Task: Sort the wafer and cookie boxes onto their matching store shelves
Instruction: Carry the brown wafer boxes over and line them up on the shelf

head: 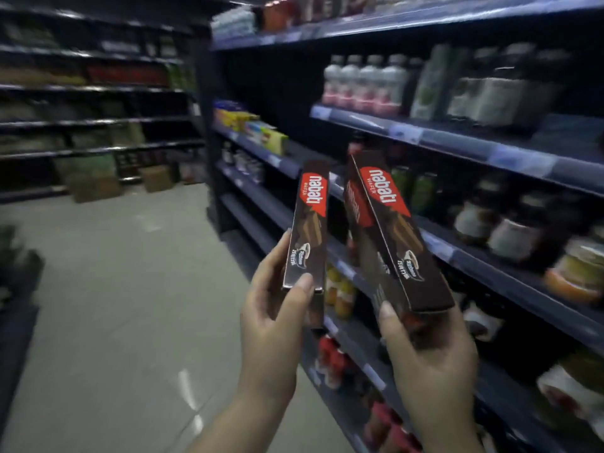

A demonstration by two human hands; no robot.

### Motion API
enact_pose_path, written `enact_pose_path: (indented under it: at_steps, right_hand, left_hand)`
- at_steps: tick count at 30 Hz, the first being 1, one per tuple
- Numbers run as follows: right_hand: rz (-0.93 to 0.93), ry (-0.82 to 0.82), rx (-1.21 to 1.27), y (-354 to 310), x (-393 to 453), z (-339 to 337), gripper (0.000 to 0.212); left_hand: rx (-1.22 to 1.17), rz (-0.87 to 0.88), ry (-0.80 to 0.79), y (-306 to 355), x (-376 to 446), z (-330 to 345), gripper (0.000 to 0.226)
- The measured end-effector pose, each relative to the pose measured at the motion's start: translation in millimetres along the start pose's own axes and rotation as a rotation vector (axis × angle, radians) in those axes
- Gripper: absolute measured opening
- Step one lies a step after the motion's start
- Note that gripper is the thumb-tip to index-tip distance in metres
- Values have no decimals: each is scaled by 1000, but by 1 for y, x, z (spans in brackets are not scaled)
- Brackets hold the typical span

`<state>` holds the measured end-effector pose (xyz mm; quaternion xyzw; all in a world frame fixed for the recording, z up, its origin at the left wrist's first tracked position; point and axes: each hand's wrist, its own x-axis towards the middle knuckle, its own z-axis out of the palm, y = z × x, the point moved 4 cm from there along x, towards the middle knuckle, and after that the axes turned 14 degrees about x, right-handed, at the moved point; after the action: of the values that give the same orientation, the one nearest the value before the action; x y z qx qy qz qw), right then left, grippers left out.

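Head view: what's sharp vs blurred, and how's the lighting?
Head view: dim overall; the left wafer box and right wafer box read sharply; the bottles, jars and far shelves smear with motion blur; shelf lines bow from the wide lens; pale glare streaks on the floor.

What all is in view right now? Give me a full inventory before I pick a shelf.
Nabati wafer boxes: two, dark brown with red logo, one in the left hand, one in the right, both held up in front of the right-hand shelving.
Clear bottles: a row, white and pink contents, upper right shelf.
Jars: several, blurred, right shelves.
Yellow and green packs: a few, shelf farther down the aisle.
Cardboard cartons: brown, on the floor at the far shelving.
Shelving: dark blue, right side and far wall.
Left hand: grips the lower end of its box.
Right hand: grips the lower end of its box.
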<state>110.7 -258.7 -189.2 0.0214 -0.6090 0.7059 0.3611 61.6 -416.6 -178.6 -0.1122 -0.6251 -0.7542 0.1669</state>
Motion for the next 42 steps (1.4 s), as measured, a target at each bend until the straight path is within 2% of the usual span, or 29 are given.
enact_pose_path:
  at_steps: [4,8,14,19,22,26,30,37,42]
  right_hand:
    - [101,-128,81,47,20,62,51]
    - [185,-235,165,92,55,119,41]
    - [244,-372,186,157,137,206,44]
    - [303,-441,244,209,215,283,31]
    - [338,-462,273,243,240,329,34]
    - [349,-519,298,292,279,407,36]
    - [352,-527,316,341,308,489,30]
    - [325,-440,306,399,372,621,31]
    - [337,-316,245,452,433,672,26]
  left_hand:
    - [103,10,220,-14,38,-64,51]
    - [170,35,361,-32,89,-111,50]
    - [240,45,447,-63,197,-144,57]
    - [262,83,534,-86,289,-167,56]
    - [282,79,576,-107,330,-187,55]
    - [305,65,609,-139,405,-230,59]
    - [292,55,638,-174,487,-288,51]
    - [324,56,485,-210,654,-363,49]
    - [227,29,403,-258,757,-382,45]
